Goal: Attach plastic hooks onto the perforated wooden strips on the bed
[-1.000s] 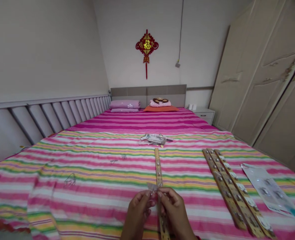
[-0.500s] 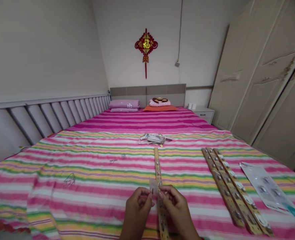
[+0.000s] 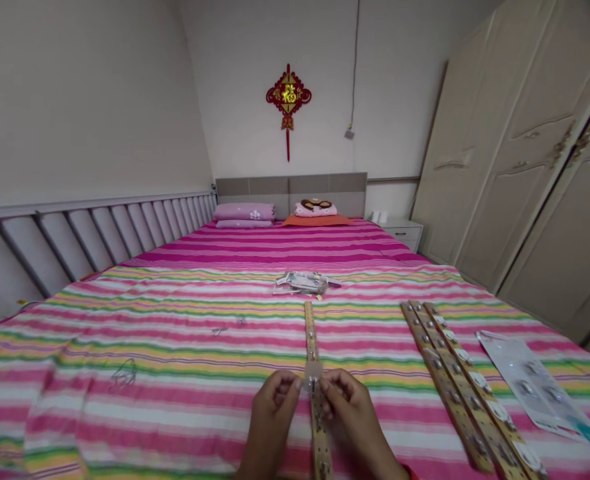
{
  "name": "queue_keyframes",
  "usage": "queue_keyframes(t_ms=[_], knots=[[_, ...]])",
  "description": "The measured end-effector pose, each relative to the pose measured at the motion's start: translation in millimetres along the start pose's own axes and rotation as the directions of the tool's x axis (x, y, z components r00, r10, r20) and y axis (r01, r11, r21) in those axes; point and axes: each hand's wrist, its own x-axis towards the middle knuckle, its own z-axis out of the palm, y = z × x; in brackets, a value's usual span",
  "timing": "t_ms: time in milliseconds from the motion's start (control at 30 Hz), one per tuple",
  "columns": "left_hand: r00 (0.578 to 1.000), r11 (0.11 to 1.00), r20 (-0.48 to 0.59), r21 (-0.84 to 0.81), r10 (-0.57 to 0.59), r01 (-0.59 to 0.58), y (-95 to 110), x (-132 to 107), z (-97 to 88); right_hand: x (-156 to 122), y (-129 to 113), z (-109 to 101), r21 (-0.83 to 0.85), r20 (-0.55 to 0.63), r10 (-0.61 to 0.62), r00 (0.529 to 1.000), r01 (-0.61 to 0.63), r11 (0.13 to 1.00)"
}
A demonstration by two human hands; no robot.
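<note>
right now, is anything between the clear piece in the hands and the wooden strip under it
Nothing visible. The left hand and right hand pinch the small clear piece right over the wooden strip; nothing shows between them.

left grip (image 3: 271, 417): bare | right grip (image 3: 351, 421): bare | right wrist: red cuff (image 3: 409, 473) edge showing

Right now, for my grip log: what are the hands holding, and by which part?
A small clear packet, pinched by its side edges: left hand on the left edge, right hand on the right.
</note>
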Motion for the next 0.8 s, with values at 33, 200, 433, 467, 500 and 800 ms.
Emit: queue_keyframes(t_ms=[33, 200, 433, 467, 500, 800], knots=[[1.000, 0.999, -0.016, -0.032, -0.009, 0.009, -2, 8, 0.6, 5, 0, -2, -0.006, 0.002, 0.000, 1.000, 0.000, 1.000], [0.995, 0.978, 0.087, -0.199, -0.042, 0.058, -17, 48, 12.6, 39, 2, -9, -0.039, 0.031, 0.012, 0.999, -0.011, 0.999], [0.994, 0.981, 0.078, -0.169, -0.081, 0.093, -31, 118, 31.7, 105, 7, -18, -0.017, -0.030, 0.068, 0.997, -0.068, 0.998], [0.993, 0.982, 0.071, -0.161, -0.091, 0.102, -33, 128, 34.4, 115, 8, -20, -0.019, -0.042, 0.067, 0.997, -0.068, 0.998], [0.993, 0.982, 0.061, -0.155, -0.101, 0.109, -35, 139, 37.1, 125, 9, -21, -0.022, -0.051, 0.067, 0.996, -0.069, 0.997], [0.983, 0.982, -0.012, -0.049, -0.182, 0.181, -75, 204, 59.7, 187, 31, -30, -0.050, -0.141, 0.087, 0.986, -0.095, 0.994]])
